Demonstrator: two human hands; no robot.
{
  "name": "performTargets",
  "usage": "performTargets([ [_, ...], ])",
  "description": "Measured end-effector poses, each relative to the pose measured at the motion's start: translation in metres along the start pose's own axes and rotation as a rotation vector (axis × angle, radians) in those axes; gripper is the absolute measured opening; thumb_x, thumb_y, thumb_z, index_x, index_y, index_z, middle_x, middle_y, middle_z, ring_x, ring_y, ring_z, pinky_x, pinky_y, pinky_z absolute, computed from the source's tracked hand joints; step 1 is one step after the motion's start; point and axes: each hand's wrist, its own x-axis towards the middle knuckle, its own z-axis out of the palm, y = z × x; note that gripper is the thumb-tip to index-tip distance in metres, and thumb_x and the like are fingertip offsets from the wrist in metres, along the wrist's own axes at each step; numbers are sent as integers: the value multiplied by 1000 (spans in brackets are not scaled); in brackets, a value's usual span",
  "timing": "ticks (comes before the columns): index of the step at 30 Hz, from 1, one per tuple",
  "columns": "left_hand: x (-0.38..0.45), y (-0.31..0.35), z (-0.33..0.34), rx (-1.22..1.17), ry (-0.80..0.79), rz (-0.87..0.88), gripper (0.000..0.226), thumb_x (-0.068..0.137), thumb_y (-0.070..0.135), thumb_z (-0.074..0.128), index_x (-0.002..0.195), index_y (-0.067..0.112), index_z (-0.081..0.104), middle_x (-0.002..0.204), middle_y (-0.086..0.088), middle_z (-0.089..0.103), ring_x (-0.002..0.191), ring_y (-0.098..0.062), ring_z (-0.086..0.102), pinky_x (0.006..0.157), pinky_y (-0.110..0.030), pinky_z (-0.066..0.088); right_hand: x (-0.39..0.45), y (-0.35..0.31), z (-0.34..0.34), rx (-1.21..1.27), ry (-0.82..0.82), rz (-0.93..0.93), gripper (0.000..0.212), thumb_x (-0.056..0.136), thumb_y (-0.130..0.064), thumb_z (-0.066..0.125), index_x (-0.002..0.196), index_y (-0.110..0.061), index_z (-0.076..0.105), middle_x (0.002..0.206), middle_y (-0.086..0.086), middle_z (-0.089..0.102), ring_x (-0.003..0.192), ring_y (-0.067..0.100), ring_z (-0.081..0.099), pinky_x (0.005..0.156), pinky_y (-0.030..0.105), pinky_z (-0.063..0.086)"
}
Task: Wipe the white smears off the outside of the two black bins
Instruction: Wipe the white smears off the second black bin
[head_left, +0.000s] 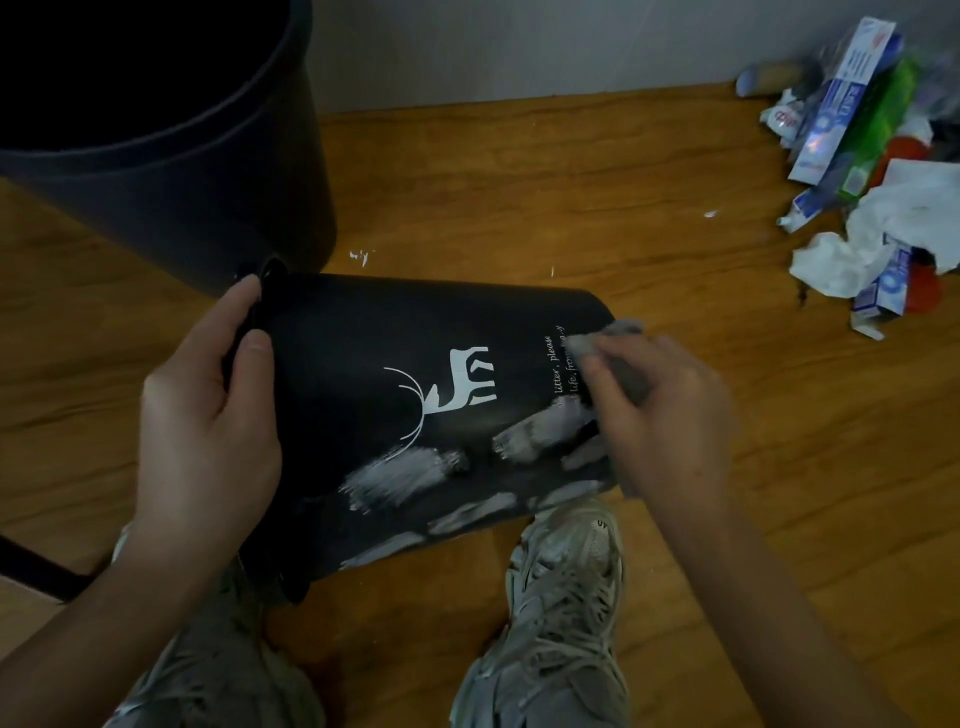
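Observation:
A small black bin (374, 332) with a white deer print lies tipped on its side over my knees, its base pointing right. White smears (400, 475) streak its lower side. My left hand (208, 410) grips the bin's rim at the left. My right hand (670, 410) holds a grey cloth (618, 358) and presses it against the bin's side near the base, over the printed text. A larger black bin (197, 171) stands upright at the upper left, just behind the small one.
The floor (519, 208) is wood, with small white flecks (361, 255) near the bins. A pile of toothpaste boxes, tubes and crumpled tissues (878, 197) lies at the right by the wall. My shoes (566, 582) and trouser legs are below the bin.

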Motion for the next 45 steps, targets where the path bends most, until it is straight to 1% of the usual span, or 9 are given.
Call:
performTargets([
  [9, 13, 4, 4, -35, 28, -32, 35, 103, 11, 36, 134, 18, 51, 96, 39, 49, 89, 33, 45, 75, 9, 32, 19, 4, 8, -3, 22, 36, 22, 94, -32, 58, 105, -20, 72, 91, 1, 68, 78, 16, 62, 59, 28, 42],
  [16, 21, 8, 0, -20, -25, -46, 37, 102, 10, 37, 135, 13, 53, 77, 19, 50, 62, 18, 52, 57, 1, 38, 4, 3, 6, 17, 21, -63, 19, 92, -29, 61, 103, -19, 73, 84, 0, 65, 68, 10, 55, 54, 12, 36],
  [21, 19, 11, 1, -19, -1, -26, 34, 102, 9, 37, 118, 33, 54, 71, 36, 56, 68, 27, 49, 62, 7, 35, 33, -2, 12, -55, -6, -41, 18, 93, -31, 60, 101, -21, 73, 88, -1, 67, 73, 14, 58, 54, 17, 30],
  [23, 16, 11, 0, -8, -20, -12, 36, 102, 9, 38, 117, 36, 56, 75, 41, 54, 73, 29, 49, 66, 7, 35, 18, -1, 8, -55, 3, -32, 19, 91, -30, 60, 99, -20, 73, 85, -2, 65, 69, 12, 55, 53, 14, 30],
  [26, 15, 3, -2, -11, -22, -18, 34, 102, 10, 41, 133, 16, 53, 98, 32, 49, 85, 30, 49, 72, 6, 36, 7, 2, 0, -25, -9, -38, 18, 90, -29, 62, 97, -18, 74, 82, -2, 64, 68, 9, 53, 53, 14, 31],
  [30, 16, 4, -1, -13, -34, -28, 35, 102, 10, 41, 134, 15, 51, 85, 33, 50, 73, 28, 50, 65, 6, 37, 40, 7, 6, -122, -48, 26, 20, 95, -40, 61, 99, -25, 74, 93, 1, 69, 82, 22, 62, 60, 27, 31],
  [32, 15, 5, -2, -8, -42, -12, 33, 102, 9, 40, 129, 24, 51, 77, 41, 52, 71, 30, 48, 64, 7, 35, 33, 2, 7, -167, -15, -57, 17, 95, -35, 61, 100, -23, 73, 91, 0, 66, 74, 16, 58, 54, 23, 30],
  [35, 13, 1, -3, 1, -36, -6, 35, 102, 9, 40, 134, 15, 52, 94, 40, 49, 77, 32, 47, 68, 8, 35, -7, -4, 5, -18, -6, -167, 17, 92, -24, 60, 101, -16, 72, 85, -1, 61, 65, 8, 50, 51, 12, 34],
  [45, 16, 0, -3, 9, -48, -25, 37, 102, 9, 39, 138, 9, 49, 89, 29, 47, 72, 28, 50, 64, 5, 37, 34, 23, 4, 18, -34, 43, 24, 96, -40, 58, 102, -23, 74, 99, 0, 69, 90, 20, 63, 69, 36, 50],
])
